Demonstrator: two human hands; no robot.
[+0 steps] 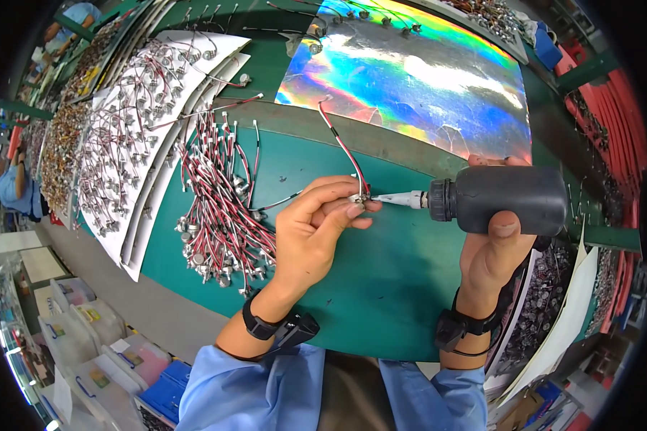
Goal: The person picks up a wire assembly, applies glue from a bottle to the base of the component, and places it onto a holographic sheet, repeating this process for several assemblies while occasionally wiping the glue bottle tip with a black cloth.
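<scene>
My left hand [303, 241] pinches a small round metal part between thumb and fingertips. From it a twisted red and black wire lead [346, 149] rises to a small white connector. My right hand [482, 262] grips a black squeeze bottle [528, 200] lying sideways, thumb in front and fingers behind. The bottle's pale tapered nozzle [401, 200] points left, its tip at the metal part; whether they touch I cannot tell. Left of my left hand lies a heap of similar wired parts [226, 205] on the green mat [381, 294]. Both wrists wear black straps with small devices.
Stacked white sheets [140, 233] covered with wired parts lean at the left. A shiny rainbow-coloured sheet [417, 79] lies at the back, with several parts along its far edge. Lidded plastic boxes [104, 323] stand lower left. Red sheets [604, 122] fill the far right.
</scene>
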